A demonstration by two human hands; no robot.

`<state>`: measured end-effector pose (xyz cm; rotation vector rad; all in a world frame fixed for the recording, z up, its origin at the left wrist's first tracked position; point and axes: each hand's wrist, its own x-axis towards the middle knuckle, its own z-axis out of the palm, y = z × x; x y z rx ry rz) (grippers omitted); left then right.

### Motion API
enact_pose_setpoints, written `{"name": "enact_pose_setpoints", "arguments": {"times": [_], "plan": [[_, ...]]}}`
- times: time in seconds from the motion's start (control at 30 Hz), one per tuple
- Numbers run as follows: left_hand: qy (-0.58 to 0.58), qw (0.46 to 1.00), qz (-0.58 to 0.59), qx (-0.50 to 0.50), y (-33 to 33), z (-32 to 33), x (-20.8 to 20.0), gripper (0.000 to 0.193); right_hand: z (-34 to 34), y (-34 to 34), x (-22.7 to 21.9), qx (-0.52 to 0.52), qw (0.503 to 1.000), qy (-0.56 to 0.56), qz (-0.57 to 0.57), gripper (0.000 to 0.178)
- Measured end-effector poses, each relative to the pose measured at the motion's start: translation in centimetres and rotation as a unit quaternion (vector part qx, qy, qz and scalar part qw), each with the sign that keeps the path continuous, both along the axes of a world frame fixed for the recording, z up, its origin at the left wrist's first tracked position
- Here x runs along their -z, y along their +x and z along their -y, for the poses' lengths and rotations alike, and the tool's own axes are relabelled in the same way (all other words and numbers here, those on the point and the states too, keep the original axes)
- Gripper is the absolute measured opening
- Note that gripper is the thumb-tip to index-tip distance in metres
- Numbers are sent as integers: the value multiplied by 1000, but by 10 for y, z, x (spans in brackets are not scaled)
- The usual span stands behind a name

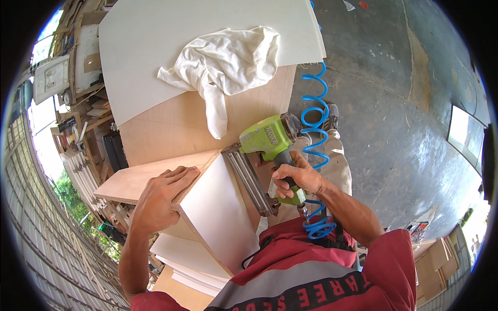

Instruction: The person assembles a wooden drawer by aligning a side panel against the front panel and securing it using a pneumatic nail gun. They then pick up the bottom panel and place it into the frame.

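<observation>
Fingers of the right hand wrap the nail gun — likely heavy, rigid, best held by its handle; left hand on white-faced panel, grip unclear.

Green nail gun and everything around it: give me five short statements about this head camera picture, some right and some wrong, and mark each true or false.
1. The right hand grips the green nail gun by its handle. True.
2. The left hand is clutching the white cloth. False: the left hand is on the plywood board, by the white-faced board; the cloth lies apart from it.
3. The coiled hose is red. False: it is blue.
4. The white cloth lies partly over a large white sheet. True.
5. The person's sleeves are green. False: they are dark red.
</observation>
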<state>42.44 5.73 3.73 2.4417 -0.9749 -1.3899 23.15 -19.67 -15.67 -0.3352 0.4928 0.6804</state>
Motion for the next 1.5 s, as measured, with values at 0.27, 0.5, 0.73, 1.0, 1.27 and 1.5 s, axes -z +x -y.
{"name": "enact_pose_setpoints", "arguments": {"times": [0.27,0.5,0.73,1.0,1.27,1.5], "plan": [[1,1000,-1,8,1,1,-2,82,4,4,-6,-10,1000,-18,-14,37],[-16,1000,8,14,0,0,-1,84,6,8,-13,-4,999,-37,-20,35],[-27,1000,13,8,-1,0,1,81,7,9,-11,-18,1000,-22,5,37],[-28,999,23,7,-2,-2,3,81,6,9,-8,-24,999,-23,10,36],[-63,996,57,-2,-5,-12,5,75,17,10,-16,-7,999,-46,-25,37],[-105,990,90,-7,-8,-15,9,68,19,15,-20,-20,999,-9,-30,36]]}}
